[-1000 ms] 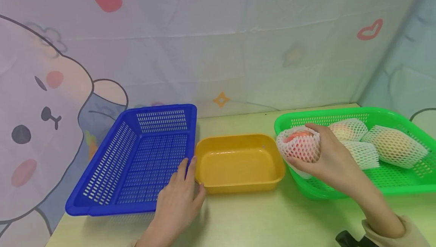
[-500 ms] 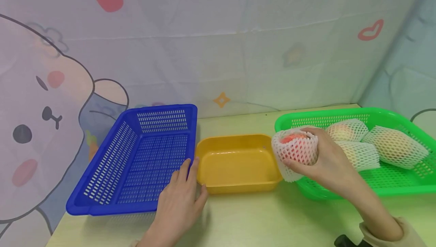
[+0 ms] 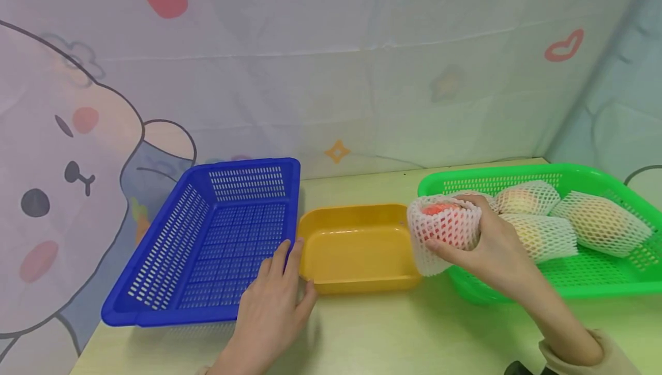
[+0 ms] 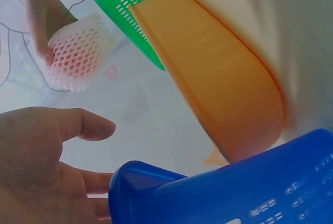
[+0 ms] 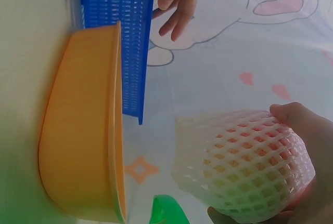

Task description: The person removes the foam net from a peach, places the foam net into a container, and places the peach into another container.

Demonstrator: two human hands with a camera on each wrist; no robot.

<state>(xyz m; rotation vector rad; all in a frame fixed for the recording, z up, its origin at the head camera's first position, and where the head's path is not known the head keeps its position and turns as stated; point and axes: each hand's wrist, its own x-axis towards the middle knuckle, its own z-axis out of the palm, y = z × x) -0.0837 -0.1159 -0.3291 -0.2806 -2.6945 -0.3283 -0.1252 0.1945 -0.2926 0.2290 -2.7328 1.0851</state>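
Blue basket [image 3: 170,243] at the left of the bench [image 3: 362,329], left hand [image 3: 271,309] at its right rim, fingers loosely extended with thumb spread apart from them; yellow tray [image 3: 357,248] just right of that. Net-sleeved red fruit [image 3: 447,228] is up above the tray's right end, clear of it, clamped between thumb and fingers of the right hand [image 3: 499,248], red showing at the sleeve's open top. Green basket [image 3: 584,292] far right, more net-sleeved pale fruits [image 3: 602,223] lying inside.
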